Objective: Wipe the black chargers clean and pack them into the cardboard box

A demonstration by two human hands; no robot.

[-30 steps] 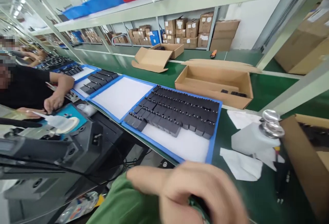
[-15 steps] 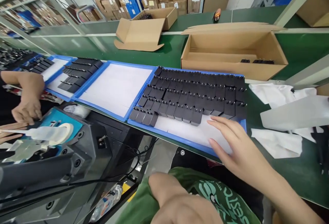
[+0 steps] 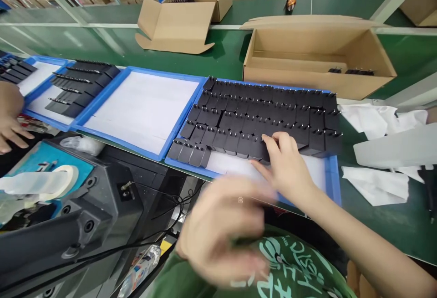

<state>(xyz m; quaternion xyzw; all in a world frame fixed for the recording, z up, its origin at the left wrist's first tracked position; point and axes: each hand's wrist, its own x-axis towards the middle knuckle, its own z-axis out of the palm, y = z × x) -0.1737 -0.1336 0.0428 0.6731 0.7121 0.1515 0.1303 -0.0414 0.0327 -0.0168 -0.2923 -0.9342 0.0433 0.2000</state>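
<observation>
Rows of black blocks with metal pins (image 3: 239,120) fill most of a blue-rimmed tray (image 3: 332,182) lined with white. My right hand (image 3: 287,163) reaches over the tray's front part, thumb and fingers closed on a black block (image 3: 260,148) at the end of the front row. Nearer to me, my left hand (image 3: 227,227) is raised in front of the tray and smeared by motion; whether it holds anything cannot be made out. Left of the full tray lies another blue tray (image 3: 136,111) with only its white lining showing.
An open cardboard box (image 3: 317,77) with a few black pieces stands behind the tray. White wrappings (image 3: 375,184) lie at the right. A grey machine (image 3: 112,202) stands at the left front; beyond it is another person's hand (image 3: 10,125). Further left, a tray holds black blocks (image 3: 83,86).
My right hand has moved left and closed at the front row's end block. My left hand has risen towards the tray. The view has shifted, and the other person's hand has moved left.
</observation>
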